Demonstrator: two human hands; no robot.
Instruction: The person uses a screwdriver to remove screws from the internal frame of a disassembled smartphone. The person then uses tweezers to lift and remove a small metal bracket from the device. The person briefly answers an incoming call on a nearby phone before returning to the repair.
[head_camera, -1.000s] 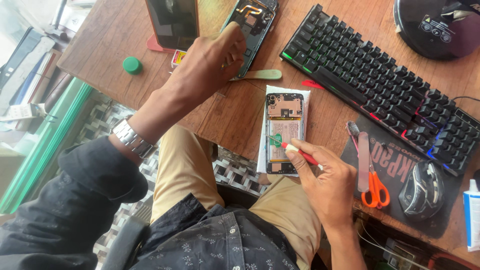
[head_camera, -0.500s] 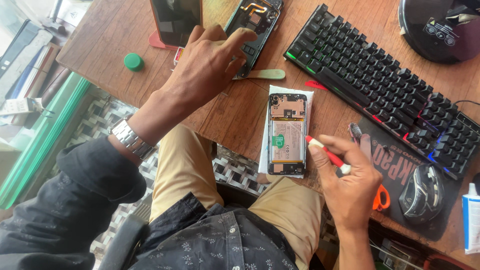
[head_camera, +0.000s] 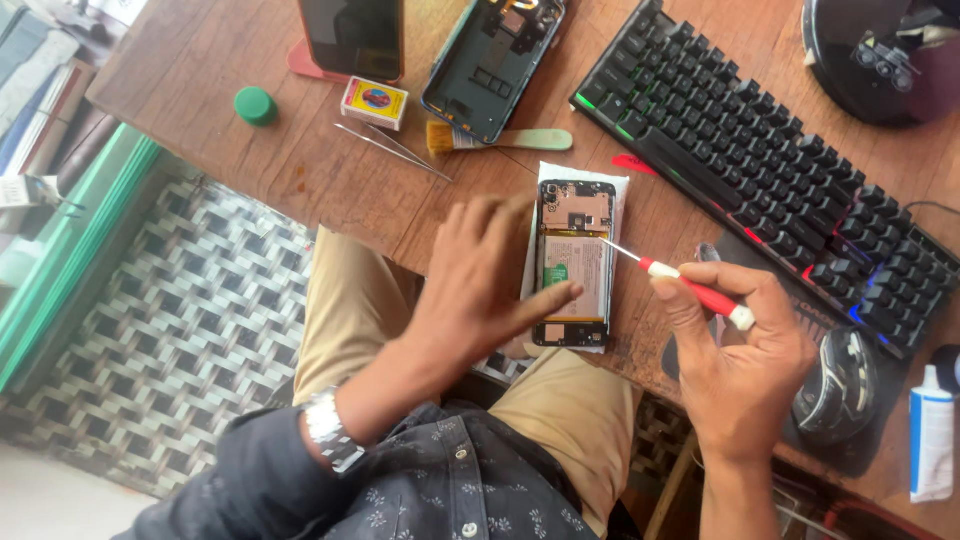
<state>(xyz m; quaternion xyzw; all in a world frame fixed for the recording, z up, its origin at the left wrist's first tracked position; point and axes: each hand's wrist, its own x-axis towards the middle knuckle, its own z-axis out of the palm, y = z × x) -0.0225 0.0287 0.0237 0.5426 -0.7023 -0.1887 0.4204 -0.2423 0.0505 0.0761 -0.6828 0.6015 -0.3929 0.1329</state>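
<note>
An opened phone, its battery and boards bare, lies on a white pad at the near edge of a wooden table. My left hand rests beside it with fingers spread, one fingertip touching the phone's left side. My right hand holds a red and white screwdriver, whose metal tip points at the phone's right edge.
Farther back lie a phone back cover, a small brush, tweezers, a small box, a green cap and a dark phone. A backlit keyboard, a mouse and a white tube are on the right.
My left hand has come back from the far back cover to the opened phone. My right hand has drawn right, lifting the screwdriver so its tip points at the phone.
</note>
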